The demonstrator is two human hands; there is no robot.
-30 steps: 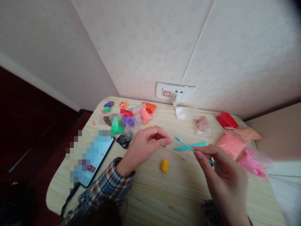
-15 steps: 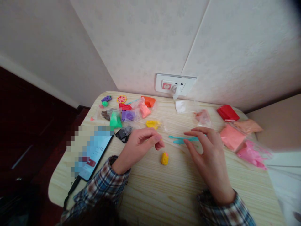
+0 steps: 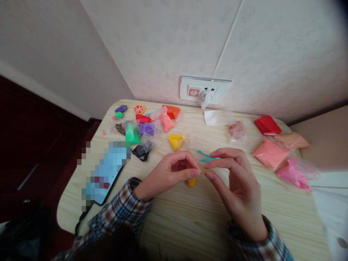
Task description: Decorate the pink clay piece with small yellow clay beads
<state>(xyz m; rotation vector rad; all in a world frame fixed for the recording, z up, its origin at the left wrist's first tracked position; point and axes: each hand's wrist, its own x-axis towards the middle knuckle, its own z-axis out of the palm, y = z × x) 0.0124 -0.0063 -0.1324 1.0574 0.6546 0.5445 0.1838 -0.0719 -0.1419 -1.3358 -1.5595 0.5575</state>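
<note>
My left hand [image 3: 174, 173] is curled with thumb and fingers pinched on a tiny yellow bit of clay at its fingertips, just above a small yellow-orange clay figure [image 3: 191, 182] lying on the wooden table [image 3: 190, 224]. My right hand [image 3: 235, 185] hovers beside it with the fingers apart and curved, its fingertips close to the left fingertips, holding nothing. Two teal plastic modelling tools [image 3: 207, 156] lie on the table just behind my right fingers. A yellow clay packet [image 3: 176, 141] lies behind my left hand.
Several clay packets lie at the back left: green [image 3: 132, 134], purple [image 3: 148, 128], black [image 3: 141, 150], orange [image 3: 172, 111]. Red [image 3: 267, 125], salmon [image 3: 270, 154] and pink [image 3: 295, 174] packets lie at the right. A phone [image 3: 104, 172] lies at the left edge. A wall socket [image 3: 202, 90] sits behind.
My right hand laid the teal tool on the table beside the other one, then came empty towards my left fingertips. My left hand moved down over the yellow-orange figure.
</note>
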